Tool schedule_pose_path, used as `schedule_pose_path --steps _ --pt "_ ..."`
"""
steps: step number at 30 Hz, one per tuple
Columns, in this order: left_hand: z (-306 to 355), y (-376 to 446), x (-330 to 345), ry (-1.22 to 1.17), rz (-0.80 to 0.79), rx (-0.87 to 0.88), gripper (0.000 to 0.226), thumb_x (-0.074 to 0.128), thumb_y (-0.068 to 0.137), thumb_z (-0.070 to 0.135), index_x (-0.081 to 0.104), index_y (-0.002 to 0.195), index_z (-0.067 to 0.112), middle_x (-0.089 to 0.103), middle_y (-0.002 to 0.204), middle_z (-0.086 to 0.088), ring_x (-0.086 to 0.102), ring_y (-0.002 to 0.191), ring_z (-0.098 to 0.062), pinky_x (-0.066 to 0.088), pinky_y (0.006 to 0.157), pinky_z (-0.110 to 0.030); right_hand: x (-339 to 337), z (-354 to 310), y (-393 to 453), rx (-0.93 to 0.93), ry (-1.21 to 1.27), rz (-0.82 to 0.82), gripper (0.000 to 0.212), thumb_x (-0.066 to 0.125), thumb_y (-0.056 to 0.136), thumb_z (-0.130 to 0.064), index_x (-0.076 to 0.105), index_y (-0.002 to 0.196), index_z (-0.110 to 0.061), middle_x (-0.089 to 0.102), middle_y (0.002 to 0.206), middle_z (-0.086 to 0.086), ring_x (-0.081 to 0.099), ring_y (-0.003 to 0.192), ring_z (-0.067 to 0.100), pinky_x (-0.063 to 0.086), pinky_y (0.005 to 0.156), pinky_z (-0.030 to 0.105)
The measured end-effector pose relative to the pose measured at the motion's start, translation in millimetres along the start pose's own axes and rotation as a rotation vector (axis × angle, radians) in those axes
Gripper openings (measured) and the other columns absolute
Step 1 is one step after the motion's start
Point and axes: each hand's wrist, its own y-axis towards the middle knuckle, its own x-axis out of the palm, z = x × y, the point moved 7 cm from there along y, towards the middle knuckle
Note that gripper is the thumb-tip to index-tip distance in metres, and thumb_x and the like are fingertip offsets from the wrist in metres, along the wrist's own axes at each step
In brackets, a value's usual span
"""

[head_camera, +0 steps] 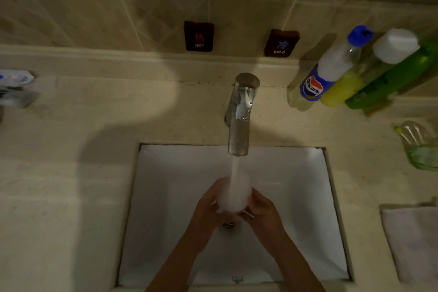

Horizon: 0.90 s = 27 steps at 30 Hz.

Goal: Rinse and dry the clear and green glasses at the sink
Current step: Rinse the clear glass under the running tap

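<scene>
Clear glass [234, 193] held directly under the tap [240, 114], over the sink [296, 185], left hand [208, 206] and right hand [263, 213] wrapped around its sides: probably light, rigid, breakable and slippery when wet, best gripped round the lower wall.

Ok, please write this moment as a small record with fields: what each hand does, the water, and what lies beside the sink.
left hand: left hand grips the clear glass from its left side
right hand: right hand grips the same glass from its right side
water: running from the tap into the glass, over the sink
green glass: on the counter at the right edge, untouched
cloth: white towel on the counter, right of the sink
bottles: three standing behind, right of the tap
</scene>
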Motion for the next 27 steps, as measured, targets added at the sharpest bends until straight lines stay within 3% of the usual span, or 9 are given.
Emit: schedule_pose_path --steps 4,7,10,12,14,16,18,22,27 --pt "-14 -1 -9 -0.006 0.028 -0.067 0.080 0.088 0.063 0.007 0.059 0.136 0.015 0.074 0.117 -0.011 0.068 0.107 -0.033 0.055 0.087 -0.063 2 7 -5 0.030 0.043 -0.011 0.074 0.087 0.059 -0.043 0.066 0.123 -0.012 0.070 0.119 0.015 0.066 0.111 0.034 0.057 0.087 0.042" --pt "-11 -3 -5 -0.084 0.040 -0.114 0.074 0.091 0.064 0.025 0.062 0.132 0.020 0.073 0.119 -0.006 0.067 0.107 -0.029 0.055 0.090 -0.054 -5 4 -4 0.017 0.035 -0.029 0.043 0.074 0.078 -0.023 0.069 0.120 -0.014 0.069 0.121 0.016 0.064 0.114 0.037 0.055 0.090 0.045" --pt "-8 -2 -9 0.022 0.049 -0.022 0.081 0.083 0.069 -0.010 0.058 0.138 0.024 0.068 0.133 0.002 0.065 0.121 -0.016 0.058 0.090 -0.036 8 2 0 0.025 0.019 -0.022 0.057 0.080 0.073 -0.034 0.065 0.124 -0.013 0.072 0.118 0.008 0.067 0.111 0.029 0.057 0.081 0.034" --pt "-11 -4 -12 0.026 0.037 -0.035 0.081 0.075 0.067 -0.023 0.062 0.130 0.027 0.073 0.122 0.008 0.067 0.115 -0.015 0.059 0.083 -0.031 10 6 -3 0.039 0.032 -0.029 0.063 0.085 0.064 -0.041 0.069 0.119 -0.015 0.072 0.117 0.011 0.067 0.109 0.030 0.057 0.080 0.034" --pt "-14 -5 -8 0.053 0.019 -0.039 0.084 0.082 0.059 -0.020 0.063 0.124 0.031 0.074 0.116 0.017 0.067 0.112 -0.010 0.059 0.085 -0.032 4 5 -8 0.049 0.046 -0.039 0.033 0.071 0.078 -0.024 0.076 0.109 -0.019 0.072 0.115 0.012 0.067 0.108 0.031 0.057 0.081 0.036" --pt "-11 -5 -5 0.045 0.035 -0.025 0.092 0.090 0.051 -0.005 0.059 0.128 0.034 0.071 0.123 0.020 0.066 0.117 -0.009 0.058 0.094 -0.039 1 -2 -5 0.048 0.033 -0.059 0.032 0.057 0.085 -0.012 0.075 0.111 -0.020 0.072 0.116 0.012 0.067 0.109 0.031 0.057 0.083 0.036" --pt "-9 -4 -7 0.007 0.088 -0.011 0.096 0.090 0.047 0.002 0.059 0.133 0.031 0.070 0.129 0.010 0.065 0.120 -0.014 0.057 0.096 -0.043 11 -7 -1 0.030 -0.011 -0.075 0.031 0.052 0.091 -0.016 0.071 0.115 -0.019 0.072 0.117 0.011 0.067 0.109 0.031 0.056 0.084 0.035" --pt "-14 -11 -12 0.016 0.139 0.002 0.096 0.083 0.045 -0.006 0.059 0.134 0.020 0.075 0.120 0.001 0.070 0.110 -0.016 0.059 0.081 -0.031 23 -8 -6 0.030 -0.011 -0.095 0.037 0.046 0.093 -0.006 0.073 0.114 -0.021 0.073 0.117 0.007 0.068 0.109 0.024 0.055 0.086 0.036" --pt "-8 -10 -10 0.045 0.130 0.031 0.091 0.087 0.051 -0.008 0.062 0.131 0.027 0.070 0.129 0.004 0.066 0.118 -0.015 0.057 0.095 -0.042 20 -8 -3 0.029 0.004 -0.059 0.031 0.049 0.096 -0.013 0.071 0.117 -0.016 0.071 0.119 0.012 0.065 0.114 0.032 0.055 0.085 0.033"
